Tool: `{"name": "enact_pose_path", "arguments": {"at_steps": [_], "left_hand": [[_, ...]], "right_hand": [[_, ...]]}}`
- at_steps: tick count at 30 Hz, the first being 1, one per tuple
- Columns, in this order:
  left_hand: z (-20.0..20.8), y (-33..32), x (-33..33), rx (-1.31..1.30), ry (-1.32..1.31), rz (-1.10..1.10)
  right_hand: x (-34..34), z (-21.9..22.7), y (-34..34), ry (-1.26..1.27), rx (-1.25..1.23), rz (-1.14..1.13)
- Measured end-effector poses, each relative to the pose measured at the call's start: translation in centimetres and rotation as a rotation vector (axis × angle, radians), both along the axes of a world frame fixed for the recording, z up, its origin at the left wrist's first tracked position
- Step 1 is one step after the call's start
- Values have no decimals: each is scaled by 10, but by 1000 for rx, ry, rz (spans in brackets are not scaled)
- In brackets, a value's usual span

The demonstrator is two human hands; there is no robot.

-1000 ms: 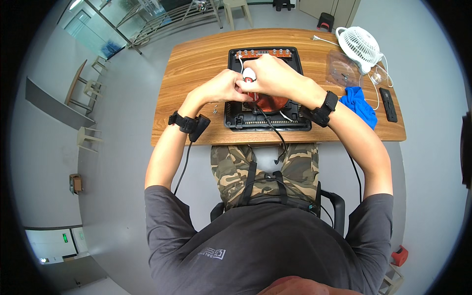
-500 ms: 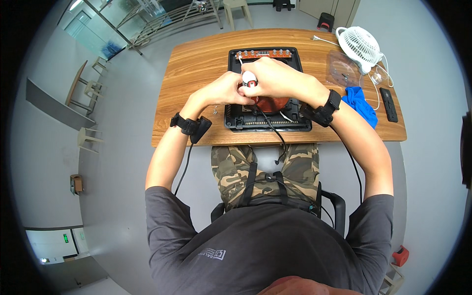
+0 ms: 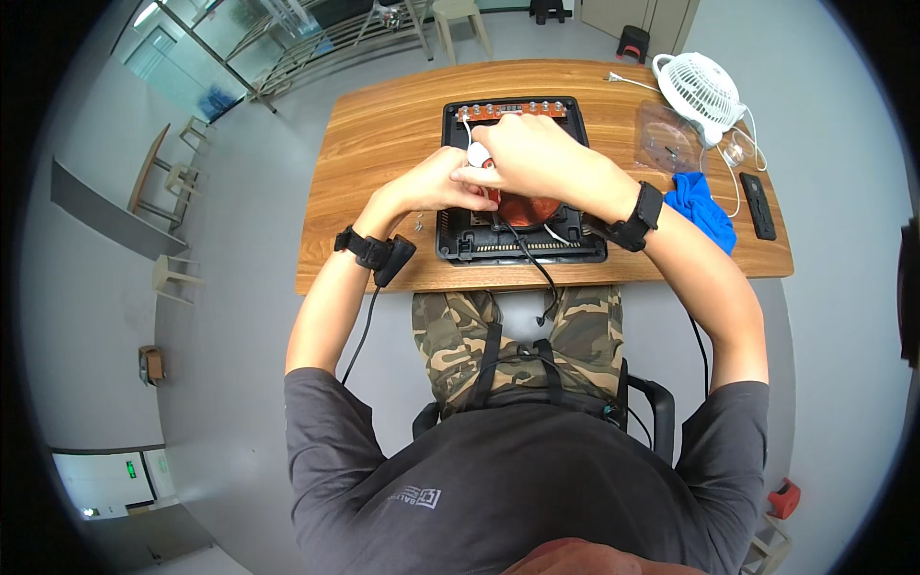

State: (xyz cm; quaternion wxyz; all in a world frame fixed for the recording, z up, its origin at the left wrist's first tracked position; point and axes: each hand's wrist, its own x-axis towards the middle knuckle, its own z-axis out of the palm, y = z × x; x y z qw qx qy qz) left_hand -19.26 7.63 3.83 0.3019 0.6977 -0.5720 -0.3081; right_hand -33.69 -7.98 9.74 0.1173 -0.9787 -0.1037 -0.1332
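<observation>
An opened black appliance housing (image 3: 455,251) lies on the wooden table with its inside facing up. Within it are a round copper-coloured coil (image 3: 533,210) and, along the far edge, a narrow orange circuit board (image 3: 550,109). My right hand (image 3: 539,153) is closed around a white tool (image 3: 478,154) with a red part, held over the left side of the coil. Fingers hide most of that tool. Close beside it, my left hand (image 3: 436,182) reaches in with its fingertips pinched near the tool's lower end; what they grip is hidden. A black cable (image 3: 539,264) hangs over the near edge.
On the table's right stand a white fan (image 3: 700,91), a clear plastic tray (image 3: 664,144) with small parts, a blue cloth (image 3: 702,206) and a black strip-shaped piece (image 3: 758,205). Small metal bits (image 3: 419,222) lie left of the housing.
The white tool and my right hand have shifted slightly left. My right thumb now stretches further across toward the left hand, which stays close by.
</observation>
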Motion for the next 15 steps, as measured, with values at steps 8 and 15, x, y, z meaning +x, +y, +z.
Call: {"name": "enact_pose_path", "arguments": {"at_steps": [8, 15], "left_hand": [[3, -6, -7, 7, -39, 45], [7, -2, -6, -66, 54, 17]], "right_hand": [[5, -3, -12, 182, 132, 5], [-1, 10, -6, 204, 145, 48]]}}
